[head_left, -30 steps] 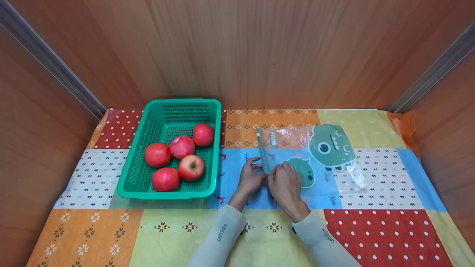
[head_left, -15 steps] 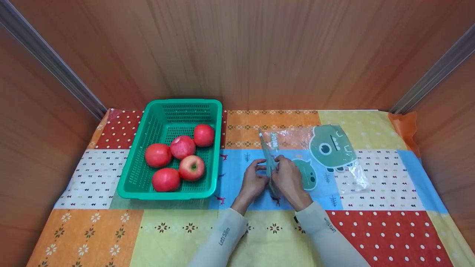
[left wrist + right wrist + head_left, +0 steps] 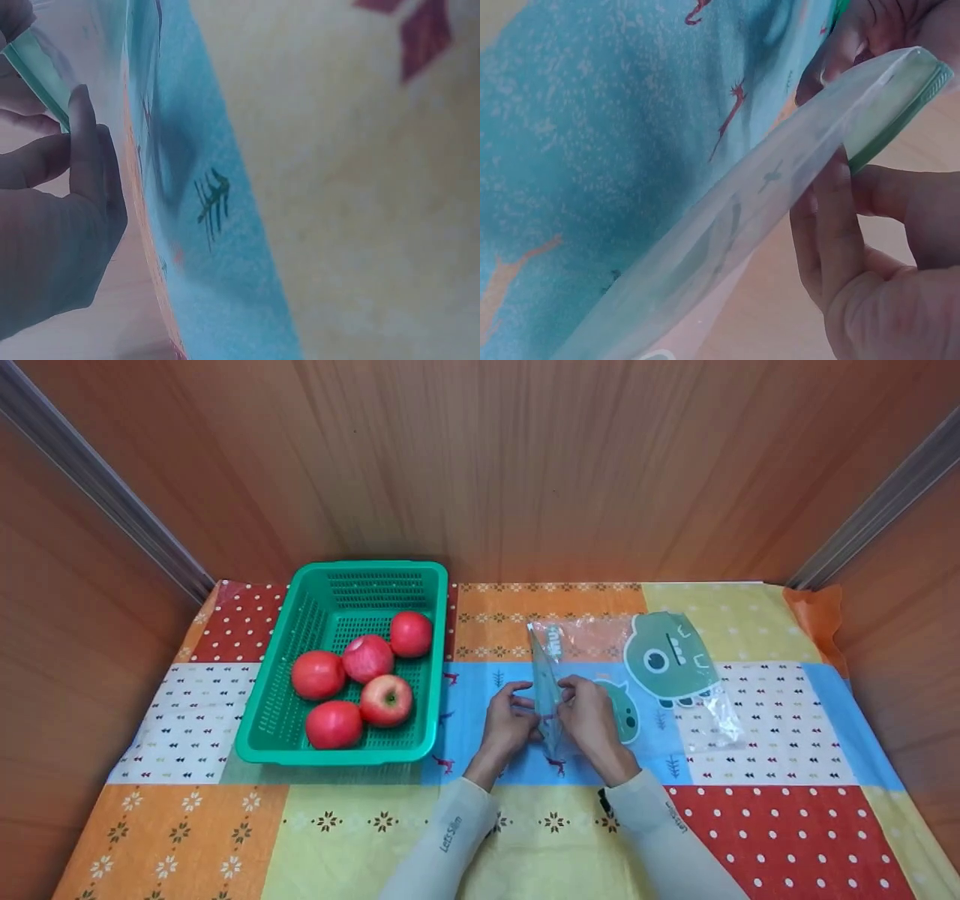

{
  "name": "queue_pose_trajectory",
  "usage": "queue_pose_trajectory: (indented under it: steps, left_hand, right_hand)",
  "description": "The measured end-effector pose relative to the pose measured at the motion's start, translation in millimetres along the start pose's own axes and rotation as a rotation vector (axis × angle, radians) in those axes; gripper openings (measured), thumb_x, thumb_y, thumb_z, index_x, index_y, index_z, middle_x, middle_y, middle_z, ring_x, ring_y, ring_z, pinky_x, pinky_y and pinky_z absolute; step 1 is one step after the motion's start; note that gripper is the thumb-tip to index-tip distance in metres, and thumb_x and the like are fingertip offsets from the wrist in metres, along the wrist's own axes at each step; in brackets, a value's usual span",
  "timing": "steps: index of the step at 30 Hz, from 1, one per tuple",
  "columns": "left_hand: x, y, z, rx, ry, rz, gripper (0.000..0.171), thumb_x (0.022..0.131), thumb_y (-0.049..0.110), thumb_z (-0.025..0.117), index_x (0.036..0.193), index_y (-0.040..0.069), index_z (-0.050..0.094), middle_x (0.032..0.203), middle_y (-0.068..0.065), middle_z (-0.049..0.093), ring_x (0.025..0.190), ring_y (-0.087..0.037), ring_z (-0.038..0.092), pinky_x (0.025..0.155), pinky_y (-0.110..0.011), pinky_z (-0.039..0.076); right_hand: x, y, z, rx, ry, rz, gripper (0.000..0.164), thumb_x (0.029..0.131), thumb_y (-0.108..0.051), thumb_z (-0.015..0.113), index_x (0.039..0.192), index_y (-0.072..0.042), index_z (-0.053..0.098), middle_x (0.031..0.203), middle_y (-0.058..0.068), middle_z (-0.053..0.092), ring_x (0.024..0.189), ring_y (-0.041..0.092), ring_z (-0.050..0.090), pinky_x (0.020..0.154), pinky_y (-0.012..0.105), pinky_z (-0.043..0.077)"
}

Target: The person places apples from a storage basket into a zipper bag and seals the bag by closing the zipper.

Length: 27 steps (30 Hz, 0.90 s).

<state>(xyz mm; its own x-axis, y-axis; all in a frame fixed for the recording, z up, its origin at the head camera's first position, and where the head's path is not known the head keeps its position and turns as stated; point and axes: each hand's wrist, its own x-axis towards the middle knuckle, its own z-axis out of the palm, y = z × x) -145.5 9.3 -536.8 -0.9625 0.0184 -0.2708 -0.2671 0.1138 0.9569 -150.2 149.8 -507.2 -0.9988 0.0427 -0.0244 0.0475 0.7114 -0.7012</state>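
Observation:
A clear plastic zip bag (image 3: 592, 645) with green monster prints lies flat across the patterned cloth, its mouth facing left. My left hand (image 3: 510, 721) pinches one side of that mouth, and in the left wrist view its fingertips meet the green strip (image 3: 41, 79). Opposite it, my right hand (image 3: 591, 716) grips the other side between thumb and fingers. A narrow gap parts the two sides between my hands. The right wrist view shows the near corner of the bag (image 3: 705, 244) lifted, with its green ridged edge (image 3: 900, 124) by my right fingertips.
Left of my hands stands a green plastic basket (image 3: 341, 755) with several red apples (image 3: 367, 658) in it. A patchwork tablecloth (image 3: 360, 855) covers the table. Wooden panels (image 3: 480, 465) rise at the back and both sides.
The bag's mouth has spread from a closed strip into a narrow opening. My right hand has shifted slightly to the right with its side of the bag; the left hand has barely moved.

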Motion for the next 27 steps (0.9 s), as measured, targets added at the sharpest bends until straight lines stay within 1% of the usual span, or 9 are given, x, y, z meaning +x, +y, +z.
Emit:
queue_pose_trajectory:
  steps: [7,13,17,20,23,27]
  left_hand:
    - [1.7,0.2,-1.0,-0.032,0.018,-0.025,0.047,0.088,-0.017,0.064,0.132,-0.001,0.064,0.101,-0.013,0.065,0.072,-0.020,0.067,0.062,-0.038,0.063]
    - [0.8,0.1,-2.0,-0.083,0.040,-0.031,0.045,0.088,-0.018,0.062,0.131,-0.003,0.066,0.099,-0.015,0.065,0.069,-0.026,0.069,0.064,-0.043,0.064]
    - [1.0,-0.2,-2.6,-0.112,0.034,-0.037,0.045,0.088,-0.018,0.060,0.131,-0.004,0.066,0.098,-0.015,0.064,0.067,-0.026,0.069,0.065,-0.044,0.065]
    - [1.6,0.2,-2.6,-0.106,0.028,-0.037,0.043,0.089,-0.016,0.060,0.130,-0.005,0.067,0.096,-0.014,0.063,0.064,-0.021,0.066,0.065,-0.043,0.065]
    - [2.6,0.8,-2.0,-0.094,0.024,-0.030,0.036,0.091,-0.014,0.061,0.126,-0.006,0.068,0.093,-0.012,0.061,0.062,-0.019,0.063,0.064,-0.043,0.065]
    - [3.5,1.3,-1.1,-0.063,0.031,-0.019,0.024,0.093,-0.010,0.064,0.117,-0.007,0.069,0.088,-0.009,0.060,0.063,-0.021,0.065,0.063,-0.042,0.064]
  right_hand:
    - [-0.9,-2.0,-9.5,0.003,0.028,0.034,0.031,0.092,0.007,0.070,0.123,0.009,0.072,0.097,0.018,0.073,0.085,0.031,0.069,0.076,0.045,0.060]
    - [-1.9,0.2,-15.4,0.007,0.058,-0.006,0.027,0.090,0.009,0.067,0.116,0.010,0.074,0.095,0.020,0.074,0.082,0.032,0.070,0.072,0.045,0.061]
    - [-1.6,3.0,-18.2,0.028,0.068,-0.016,0.027,0.089,0.010,0.064,0.113,0.009,0.076,0.094,0.019,0.075,0.080,0.031,0.070,0.071,0.046,0.060]
    - [-2.0,3.3,-19.5,0.034,0.075,-0.021,0.026,0.088,0.010,0.063,0.111,0.008,0.077,0.093,0.019,0.075,0.081,0.031,0.071,0.073,0.047,0.060]
    - [-3.8,0.3,-19.4,0.017,0.087,-0.029,0.024,0.087,0.010,0.065,0.108,0.008,0.077,0.093,0.019,0.075,0.083,0.031,0.072,0.077,0.049,0.061]
    - [-6.5,-6.6,-18.9,-0.025,0.102,-0.040,0.023,0.087,0.011,0.067,0.108,0.009,0.077,0.094,0.019,0.075,0.085,0.031,0.072,0.082,0.050,0.061]
